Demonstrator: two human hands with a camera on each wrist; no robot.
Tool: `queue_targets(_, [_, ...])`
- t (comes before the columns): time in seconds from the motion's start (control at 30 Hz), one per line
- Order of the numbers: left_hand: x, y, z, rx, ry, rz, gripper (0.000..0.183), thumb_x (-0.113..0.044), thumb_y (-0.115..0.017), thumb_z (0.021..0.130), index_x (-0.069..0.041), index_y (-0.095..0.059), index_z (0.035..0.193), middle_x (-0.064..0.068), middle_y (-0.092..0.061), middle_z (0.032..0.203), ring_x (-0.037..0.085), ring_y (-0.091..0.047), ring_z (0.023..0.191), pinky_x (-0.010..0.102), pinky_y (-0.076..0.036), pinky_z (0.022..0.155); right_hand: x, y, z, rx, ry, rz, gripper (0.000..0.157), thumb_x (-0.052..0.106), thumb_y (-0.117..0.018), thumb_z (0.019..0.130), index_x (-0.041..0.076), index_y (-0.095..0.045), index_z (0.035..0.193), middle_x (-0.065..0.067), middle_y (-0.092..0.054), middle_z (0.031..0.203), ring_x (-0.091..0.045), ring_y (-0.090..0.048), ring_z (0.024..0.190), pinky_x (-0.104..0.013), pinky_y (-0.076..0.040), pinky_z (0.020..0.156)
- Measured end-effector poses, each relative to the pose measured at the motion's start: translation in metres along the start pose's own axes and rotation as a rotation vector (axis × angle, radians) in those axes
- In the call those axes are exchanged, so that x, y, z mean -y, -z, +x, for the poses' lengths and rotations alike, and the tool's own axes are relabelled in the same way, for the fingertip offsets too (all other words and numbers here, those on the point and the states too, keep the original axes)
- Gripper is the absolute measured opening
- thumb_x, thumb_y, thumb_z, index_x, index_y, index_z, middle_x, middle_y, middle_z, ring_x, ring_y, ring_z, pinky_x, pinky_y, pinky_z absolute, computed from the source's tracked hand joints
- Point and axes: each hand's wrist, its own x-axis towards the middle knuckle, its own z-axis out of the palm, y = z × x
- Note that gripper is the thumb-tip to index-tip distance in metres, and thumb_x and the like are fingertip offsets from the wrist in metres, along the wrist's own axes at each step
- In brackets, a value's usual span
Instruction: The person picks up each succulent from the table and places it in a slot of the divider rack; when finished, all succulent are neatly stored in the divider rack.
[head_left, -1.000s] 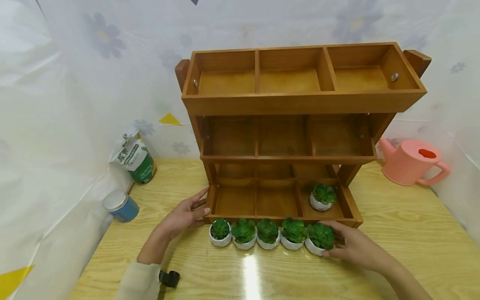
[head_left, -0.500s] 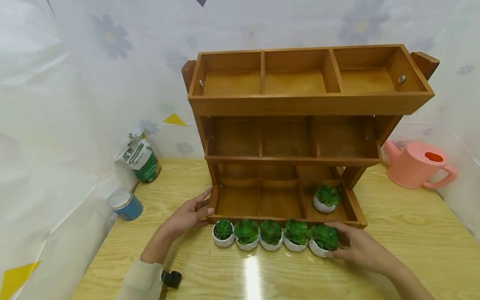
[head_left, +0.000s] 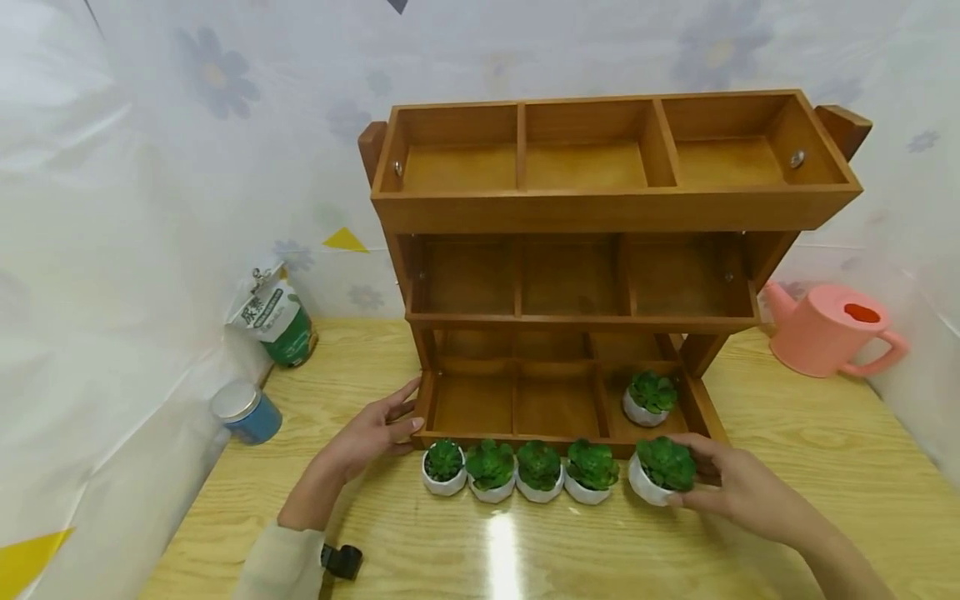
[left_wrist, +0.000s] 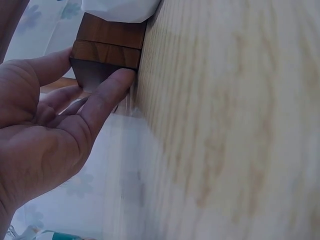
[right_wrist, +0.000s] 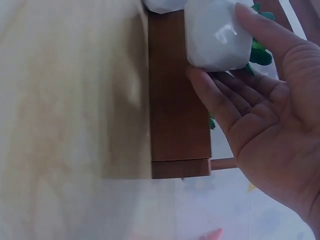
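Note:
My right hand (head_left: 738, 487) pinches a potted succulent (head_left: 663, 464), its thumb and fingertips against the white faceted pot (right_wrist: 217, 37). This pot is raised off the table at the front board of the wooden shelf's (head_left: 525, 213) lowest tier, near the right end. With fairly straight fingers, my left hand (head_left: 375, 429) touches the left end (left_wrist: 107, 50) of that tier. In a row along the tier's front stand several more potted succulents, the leftmost (head_left: 444, 467) close to my left hand. Another succulent (head_left: 651, 398) sits in the lowest tier's right compartment.
A pink watering can (head_left: 828, 329) stands right of the shelf. At the left are a green and white bag (head_left: 281, 321) with a clip and a blue jar (head_left: 247, 412). The two upper tiers overhang the lowest one.
My right hand has lifted the rightmost potted succulent out of the row and moved it slightly right, opening a gap beside its neighbour. My left hand stays at the shelf's end.

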Motion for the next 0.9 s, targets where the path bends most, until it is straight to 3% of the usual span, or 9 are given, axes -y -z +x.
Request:
queue_targets(0.43, [0.001,-0.003,0.001,-0.008,0.009,-0.005,0.071,-0.019,-0.055,0.106,-0.034,-0.017,0.164,0.022,-0.018,0.168,0.044,-0.029,0.151,0.057,-0.048,0.106,0.022,0.022,0.016,-0.002,-0.017,0.024,0.072,0.028,-0.078,0.091,-0.005,-0.045,0.147,-0.017,-0.069,0.124,0.004,-0.067,0.100,-0.021,-0.059,0.075])
queue_targets(0.9, [-0.001,-0.003,0.001,-0.004,0.000,0.016,0.069,-0.018,-0.052,0.107,-0.036,-0.016,0.163,0.020,-0.021,0.168,0.044,-0.036,0.148,0.056,-0.049,0.105,0.035,0.013,0.044,-0.088,-0.014,-0.034,0.071,0.035,-0.081,0.087,0.006,-0.052,0.145,-0.007,-0.073,0.120,0.002,-0.067,0.102,-0.019,-0.057,0.080])
